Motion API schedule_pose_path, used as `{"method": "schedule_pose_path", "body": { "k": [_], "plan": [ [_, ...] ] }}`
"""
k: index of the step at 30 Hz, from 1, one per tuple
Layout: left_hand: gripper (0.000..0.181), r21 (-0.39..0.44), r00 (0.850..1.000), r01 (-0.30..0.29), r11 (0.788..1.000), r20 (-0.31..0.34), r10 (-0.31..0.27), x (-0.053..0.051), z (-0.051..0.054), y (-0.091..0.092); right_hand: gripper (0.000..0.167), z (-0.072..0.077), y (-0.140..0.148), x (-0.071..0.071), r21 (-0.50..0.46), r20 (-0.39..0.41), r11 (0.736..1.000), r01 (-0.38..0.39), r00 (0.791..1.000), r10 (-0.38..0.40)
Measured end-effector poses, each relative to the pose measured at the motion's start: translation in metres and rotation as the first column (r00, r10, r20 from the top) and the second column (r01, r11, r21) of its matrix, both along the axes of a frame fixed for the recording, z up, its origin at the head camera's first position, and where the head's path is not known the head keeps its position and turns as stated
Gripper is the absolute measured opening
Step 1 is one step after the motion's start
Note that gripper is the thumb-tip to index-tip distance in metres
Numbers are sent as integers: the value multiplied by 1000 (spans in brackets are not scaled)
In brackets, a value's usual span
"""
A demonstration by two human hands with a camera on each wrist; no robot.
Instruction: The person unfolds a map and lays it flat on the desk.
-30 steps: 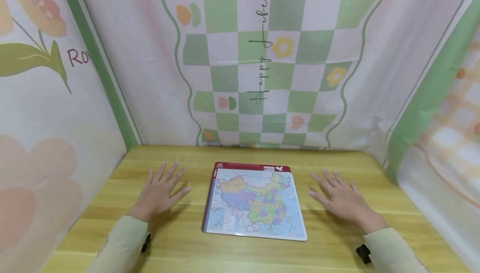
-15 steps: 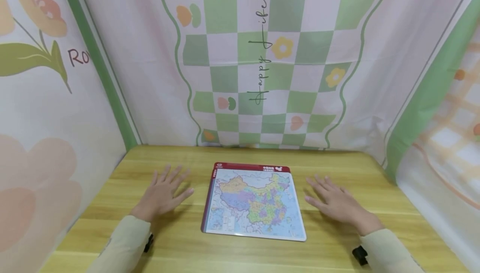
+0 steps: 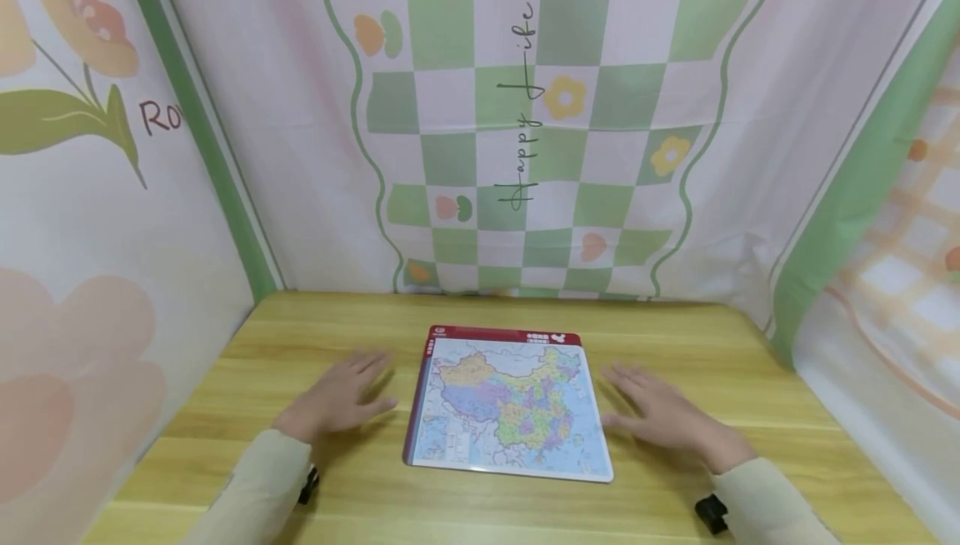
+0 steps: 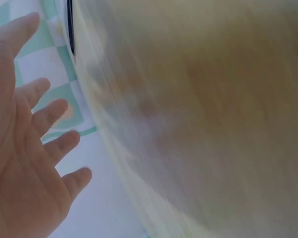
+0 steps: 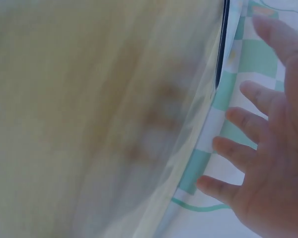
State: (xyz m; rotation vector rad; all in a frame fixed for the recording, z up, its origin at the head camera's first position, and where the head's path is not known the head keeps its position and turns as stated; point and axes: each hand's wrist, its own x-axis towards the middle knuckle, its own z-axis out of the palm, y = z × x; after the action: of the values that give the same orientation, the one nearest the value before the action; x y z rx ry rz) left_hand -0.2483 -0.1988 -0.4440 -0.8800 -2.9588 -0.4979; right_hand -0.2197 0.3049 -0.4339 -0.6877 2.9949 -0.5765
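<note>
A flat map board point(image 3: 517, 403) with a red top border and a coloured map of China lies on the wooden table, near the middle in the head view. My left hand point(image 3: 337, 395) is just left of it, fingers extended and holding nothing. To the board's right is my right hand point(image 3: 667, 416), likewise with straight fingers, its fingertips close to the right edge; whether they touch it I cannot tell. Both wrist views show the palm and spread fingers of the left hand point(image 4: 30, 134) and the right hand point(image 5: 268, 139). Only a thin dark edge of the board appears there.
The wooden table point(image 3: 360, 512) surrounds the board. Behind it hangs a green-and-white checked curtain point(image 3: 442, 157) with printed lettering. Printed fabric walls stand on the left point(image 3: 187, 278) and the right point(image 3: 832, 270). A small black device point(image 3: 711, 514) sits at the right wrist.
Both hands have moved inward toward the map board, the left one rightward and the right one leftward. Their fingers have drawn closer together and the palms have turned inward. The board has stayed put.
</note>
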Motion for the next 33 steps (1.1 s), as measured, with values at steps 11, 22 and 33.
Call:
{"method": "schedule_pose_path", "body": {
  "k": [11,22,33],
  "plan": [
    [71,46,994,86,995,58,-88,-6,-4,16,78,-2,-7,-2,-37,72,995,-92,993,94],
    [68,27,986,146,989,81,-147,-11,-8,36,71,0,-17,1,-39,147,990,-133,980,137],
    [73,-14,984,129,992,125,-126,-11,-4,42,67,3,-24,5,-15,208,988,-152,966,152]
  ]
}}
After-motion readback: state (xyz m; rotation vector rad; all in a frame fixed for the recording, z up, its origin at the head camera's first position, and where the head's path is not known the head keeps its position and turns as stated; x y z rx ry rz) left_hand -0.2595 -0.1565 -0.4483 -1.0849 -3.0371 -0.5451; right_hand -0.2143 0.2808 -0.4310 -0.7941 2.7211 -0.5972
